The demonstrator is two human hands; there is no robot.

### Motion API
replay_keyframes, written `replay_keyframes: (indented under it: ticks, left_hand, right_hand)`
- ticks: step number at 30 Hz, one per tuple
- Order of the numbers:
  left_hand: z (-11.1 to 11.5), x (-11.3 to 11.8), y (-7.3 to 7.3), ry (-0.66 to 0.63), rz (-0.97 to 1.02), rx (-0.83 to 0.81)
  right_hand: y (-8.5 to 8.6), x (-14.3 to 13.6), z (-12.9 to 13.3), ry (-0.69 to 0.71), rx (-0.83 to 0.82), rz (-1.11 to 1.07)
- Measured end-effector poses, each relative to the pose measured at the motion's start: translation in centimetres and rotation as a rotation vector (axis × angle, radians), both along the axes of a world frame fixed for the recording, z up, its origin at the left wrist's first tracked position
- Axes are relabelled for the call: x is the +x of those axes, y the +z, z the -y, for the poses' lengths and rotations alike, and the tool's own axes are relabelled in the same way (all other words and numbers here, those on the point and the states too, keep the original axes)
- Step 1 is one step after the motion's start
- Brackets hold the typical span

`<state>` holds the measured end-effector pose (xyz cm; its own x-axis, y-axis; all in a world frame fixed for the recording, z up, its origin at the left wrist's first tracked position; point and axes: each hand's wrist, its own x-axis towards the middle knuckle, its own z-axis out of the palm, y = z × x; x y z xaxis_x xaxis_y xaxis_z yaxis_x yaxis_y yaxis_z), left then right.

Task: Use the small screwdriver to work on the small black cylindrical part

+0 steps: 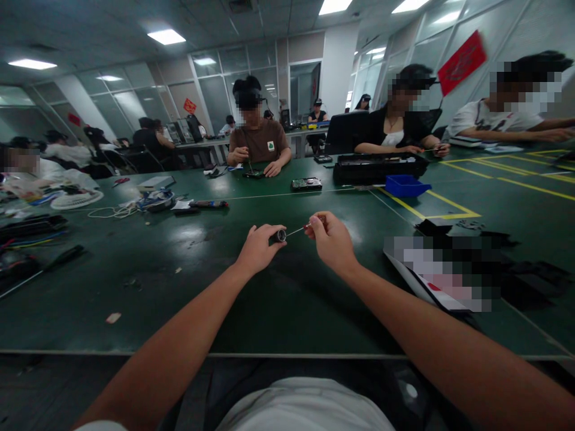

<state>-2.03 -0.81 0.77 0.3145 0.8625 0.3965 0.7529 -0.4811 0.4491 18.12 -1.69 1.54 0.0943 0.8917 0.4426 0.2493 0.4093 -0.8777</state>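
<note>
Over the middle of the green table, my left hand [259,248] is closed around a small dark round part [280,236] with a pale metallic ring on its face. My right hand [331,240] grips the reddish handle of a screwdriver [296,231]. Its thin metal shaft points left, and the tip reaches the edge of the round part or lies very near it. My left fingers hide much of the part's body.
Beyond my hands are a circuit-board device [306,184], a blue tray [405,185] and a long black unit [380,168]. A marker [210,204] and cables lie left. A pixelated flat item [417,278] and black pieces are right. Several people sit around.
</note>
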Motion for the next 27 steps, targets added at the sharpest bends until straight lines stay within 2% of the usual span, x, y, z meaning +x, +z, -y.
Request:
replay_keyframes:
  ticks: [15,27]
  left_hand:
    - [-0.04,0.12,0.06,0.025,-0.011,0.017]
    - [-0.06,0.14,0.14,0.036,0.004,0.026]
  right_hand:
    - [0.06,-0.03,0.27,0.040,0.032,0.017]
    - [-0.05,0.07,0.66,-0.017,0.112,0.121]
